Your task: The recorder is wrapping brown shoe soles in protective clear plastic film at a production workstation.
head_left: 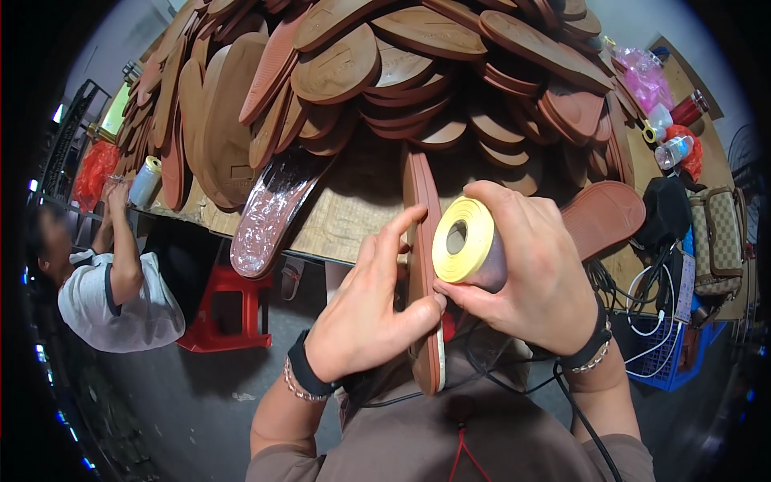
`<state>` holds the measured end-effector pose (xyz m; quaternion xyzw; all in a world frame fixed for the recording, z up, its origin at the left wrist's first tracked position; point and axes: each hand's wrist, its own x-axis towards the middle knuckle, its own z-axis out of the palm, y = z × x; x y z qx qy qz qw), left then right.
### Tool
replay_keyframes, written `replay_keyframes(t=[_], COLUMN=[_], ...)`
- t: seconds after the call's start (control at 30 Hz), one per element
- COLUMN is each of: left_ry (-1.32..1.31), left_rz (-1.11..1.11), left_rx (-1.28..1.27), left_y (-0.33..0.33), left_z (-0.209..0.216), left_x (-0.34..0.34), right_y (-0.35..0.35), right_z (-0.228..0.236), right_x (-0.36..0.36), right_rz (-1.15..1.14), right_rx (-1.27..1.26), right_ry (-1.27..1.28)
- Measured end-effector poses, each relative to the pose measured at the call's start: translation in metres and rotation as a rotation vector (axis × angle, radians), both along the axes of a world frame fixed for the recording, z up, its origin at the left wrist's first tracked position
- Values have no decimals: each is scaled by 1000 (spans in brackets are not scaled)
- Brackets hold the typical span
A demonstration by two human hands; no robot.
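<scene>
A brown and reddish shoe sole point(428, 371) stands on edge in front of me, its far end resting on the table. My left hand point(361, 313) grips it from the left, thumb near its lower part and fingertips higher up. In my right hand point(542, 261) is a roll of thin film point(474, 241) with a yellow end, held close against the sole's right side. Whether film is stretched between roll and sole I cannot tell. Left of my hands, a sole wrapped in shiny clear film point(273, 213) juts over the table's edge.
A large heap of brown soles point(418, 72) covers the back of the table point(337, 221). Another sole point(606, 213) lies right of my right hand. At left are a co-worker point(120, 297) and a red stool point(229, 309). Bag point(716, 237), cables and blue crate point(654, 365) stand right.
</scene>
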<state>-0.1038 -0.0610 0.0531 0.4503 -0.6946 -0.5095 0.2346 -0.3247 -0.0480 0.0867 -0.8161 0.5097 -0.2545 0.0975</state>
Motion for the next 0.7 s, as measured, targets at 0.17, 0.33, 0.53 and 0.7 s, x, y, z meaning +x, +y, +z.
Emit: replay_keyframes(t=[0.17, 0.33, 0.53, 0.7], left_ry=[-4, 8, -51, -64], left_rz=[-38, -22, 4, 5], left_rx=[21, 37, -63, -20], left_y=[-6, -2, 2, 1], left_z=[-3, -5, -7, -5], left_x=[0, 2, -3, -3], right_y=[-6, -22, -32, -32], right_z=[4, 2, -8, -12], right_x=[-10, -25, -17, -11], right_rz=[67, 187, 16, -18], right_rx=[51, 141, -186, -197], right_ry=[-29, -215, -136, -73])
